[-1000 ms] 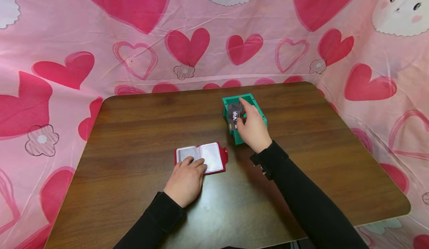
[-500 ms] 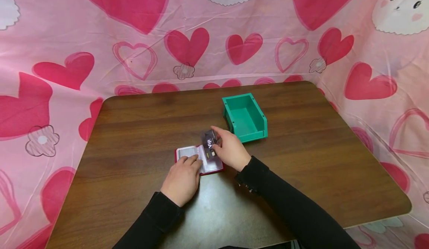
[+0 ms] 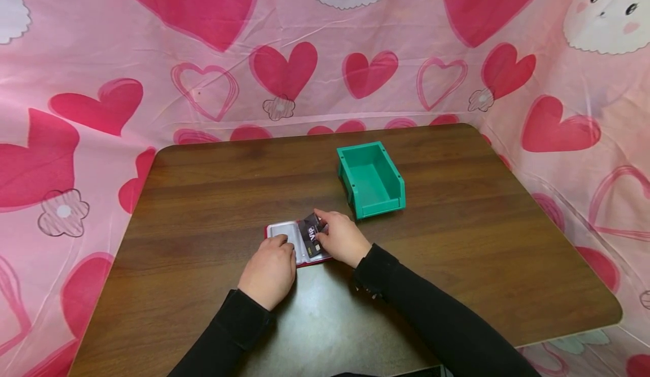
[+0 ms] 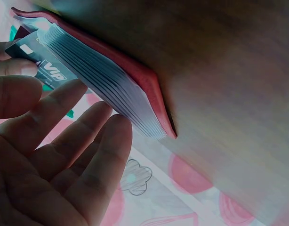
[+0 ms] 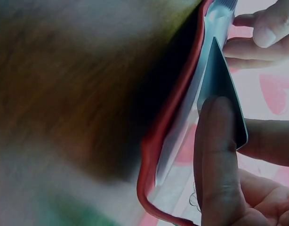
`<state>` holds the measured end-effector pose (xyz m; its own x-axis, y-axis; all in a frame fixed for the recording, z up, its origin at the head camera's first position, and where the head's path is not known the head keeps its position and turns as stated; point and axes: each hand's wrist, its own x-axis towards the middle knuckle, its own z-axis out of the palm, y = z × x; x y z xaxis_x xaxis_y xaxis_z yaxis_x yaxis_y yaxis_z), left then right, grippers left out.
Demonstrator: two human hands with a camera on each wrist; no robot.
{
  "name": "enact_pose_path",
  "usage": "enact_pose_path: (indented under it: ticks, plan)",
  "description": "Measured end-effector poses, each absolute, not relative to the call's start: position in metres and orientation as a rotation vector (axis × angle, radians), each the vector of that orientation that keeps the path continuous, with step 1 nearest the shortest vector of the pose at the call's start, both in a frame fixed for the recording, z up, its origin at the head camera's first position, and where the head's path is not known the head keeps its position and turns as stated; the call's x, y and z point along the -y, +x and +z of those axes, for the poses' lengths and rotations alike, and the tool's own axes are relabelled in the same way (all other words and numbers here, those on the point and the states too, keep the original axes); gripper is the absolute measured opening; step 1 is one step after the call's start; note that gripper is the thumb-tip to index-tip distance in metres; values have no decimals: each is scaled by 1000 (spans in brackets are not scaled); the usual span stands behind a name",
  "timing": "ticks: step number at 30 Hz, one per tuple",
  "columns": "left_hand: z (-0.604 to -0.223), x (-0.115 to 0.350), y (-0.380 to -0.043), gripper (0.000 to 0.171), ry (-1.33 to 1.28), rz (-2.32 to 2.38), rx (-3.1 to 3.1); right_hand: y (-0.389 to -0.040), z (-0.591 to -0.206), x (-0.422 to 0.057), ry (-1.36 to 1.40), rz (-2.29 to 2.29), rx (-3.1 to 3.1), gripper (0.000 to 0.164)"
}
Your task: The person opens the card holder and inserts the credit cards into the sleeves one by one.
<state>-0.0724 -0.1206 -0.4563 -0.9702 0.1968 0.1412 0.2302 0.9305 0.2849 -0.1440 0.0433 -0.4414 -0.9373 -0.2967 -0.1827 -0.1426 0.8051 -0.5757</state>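
A red card holder (image 3: 284, 229) lies spread on the table, its clear plastic sleeves facing up. My left hand (image 3: 268, 272) rests on its left half; in the left wrist view the fairly straight fingers (image 4: 117, 141) touch the edges of the stacked sleeves (image 4: 104, 77). Between thumb and fingers, my right hand (image 3: 345, 238) pinches a black card (image 3: 308, 235) printed "VIP", over the right half. The right wrist view has this card (image 5: 224, 89) tilted against the sleeve. Whether its edge is inside the sleeve, I cannot tell.
A green open-topped bin (image 3: 372, 179) stands behind and right of the card holder, with nothing visible in it. The brown wooden table (image 3: 213, 196) meets a pink heart-patterned cloth (image 3: 304, 16) at the back and sides.
My right hand has brought the black card from above the green bin leftward and nearer, down onto the holder's right half. My left hand has shifted slightly left and nearer.
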Motion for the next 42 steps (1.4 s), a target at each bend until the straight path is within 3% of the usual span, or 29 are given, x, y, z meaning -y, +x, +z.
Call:
enact_pose_path:
  ticks: [21, 34, 42]
  plan:
    - [-457, 122, -72, 27, -327, -473, 2974, -142, -446, -38, -395, -885, -2757, 57]
    - [-451, 122, -77, 42, -153, -808, 2934, -141, -446, -38, -425, -1333, -2402, 58]
    - [-445, 125, -85, 56, 2, -960, 3017, -144, -445, -47, -632, -750, -2876, 40]
